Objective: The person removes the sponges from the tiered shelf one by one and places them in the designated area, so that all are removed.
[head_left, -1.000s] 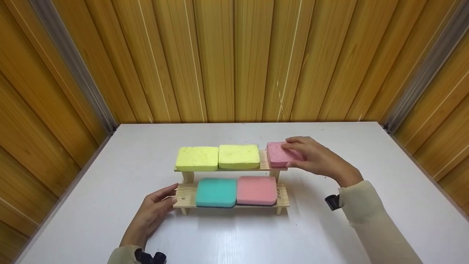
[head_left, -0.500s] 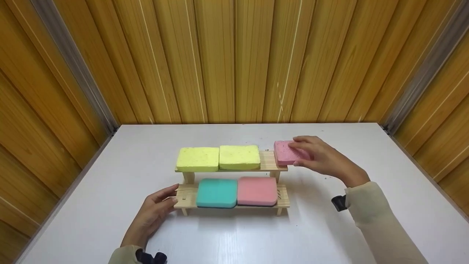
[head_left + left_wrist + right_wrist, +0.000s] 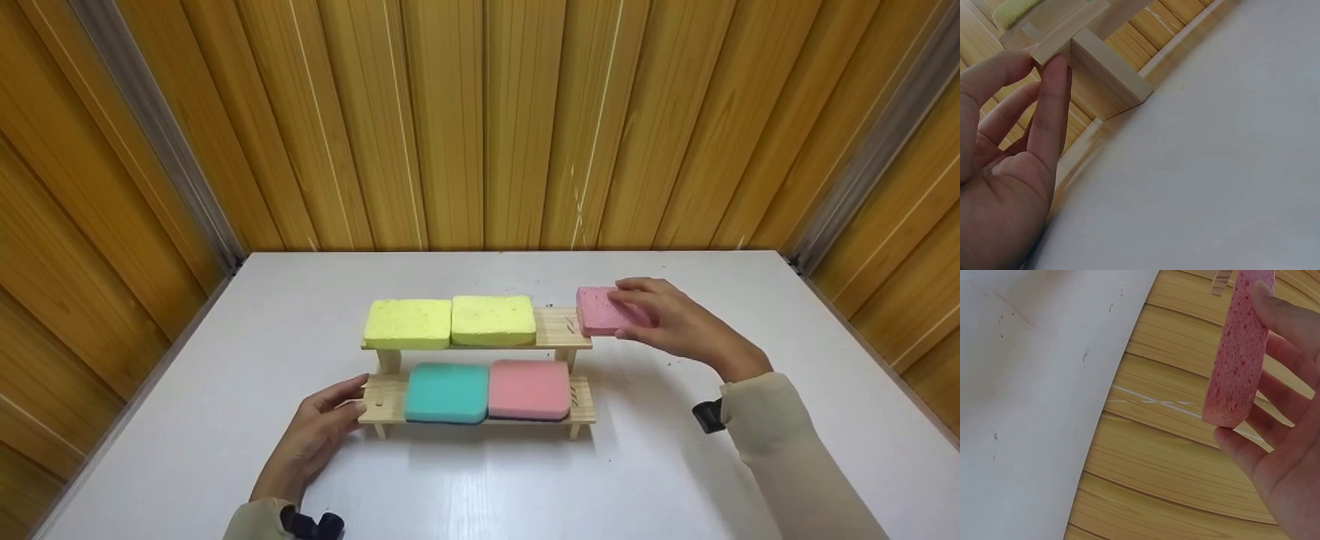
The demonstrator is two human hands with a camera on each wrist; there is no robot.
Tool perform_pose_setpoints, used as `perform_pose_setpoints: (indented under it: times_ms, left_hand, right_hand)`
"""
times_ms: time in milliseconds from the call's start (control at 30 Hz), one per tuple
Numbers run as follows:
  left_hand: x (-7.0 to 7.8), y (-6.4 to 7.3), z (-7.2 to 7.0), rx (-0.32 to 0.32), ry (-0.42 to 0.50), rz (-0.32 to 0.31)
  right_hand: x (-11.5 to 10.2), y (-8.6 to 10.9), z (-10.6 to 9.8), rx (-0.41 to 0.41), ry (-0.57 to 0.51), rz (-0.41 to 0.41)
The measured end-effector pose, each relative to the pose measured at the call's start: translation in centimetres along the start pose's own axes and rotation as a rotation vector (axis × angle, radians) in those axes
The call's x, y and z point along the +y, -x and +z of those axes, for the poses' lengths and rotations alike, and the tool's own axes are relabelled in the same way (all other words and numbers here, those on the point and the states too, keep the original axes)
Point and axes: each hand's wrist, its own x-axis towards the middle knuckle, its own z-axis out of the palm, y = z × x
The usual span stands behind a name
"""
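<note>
A pink porous sponge (image 3: 598, 311) is held by my right hand (image 3: 664, 319) at the right end of a two-tier wooden rack (image 3: 555, 322). In the right wrist view the thumb and fingers grip this sponge (image 3: 1235, 354) by its edges. My left hand (image 3: 319, 431) pinches the left end of the rack's lower tier between thumb and fingers, as the left wrist view shows at the wooden board (image 3: 1069, 36). Two yellow sponges (image 3: 407, 324) sit side by side on the upper tier. The lower tier bears a teal sponge (image 3: 447, 392) and a smooth pink sponge (image 3: 529, 388) with a dark underside.
The rack stands on a white table (image 3: 480, 480). Yellow wood-patterned panels (image 3: 480, 127) rise behind the table and at both sides, with grey metal strips (image 3: 157, 127) in the corners. Small dark specks lie on the tabletop.
My right hand has drawn the pink porous sponge to the right, from the upper tier to past its right end, baring more of the board. The left hand stays at the lower tier.
</note>
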Motion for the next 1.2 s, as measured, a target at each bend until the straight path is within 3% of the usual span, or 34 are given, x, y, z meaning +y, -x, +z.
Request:
perform_pose_setpoints:
  times_ms: [667,1200]
  left_hand:
    - [-0.1,0.0,0.0,0.010,0.014,-0.004]
    - [0.1,0.0,0.1,0.019,-0.004,-0.013]
  right_hand:
    - [2.3,0.5,0.7,0.022,-0.055,0.092]
    - [4.1,0.9,2.1,0.014,-0.058,0.068]
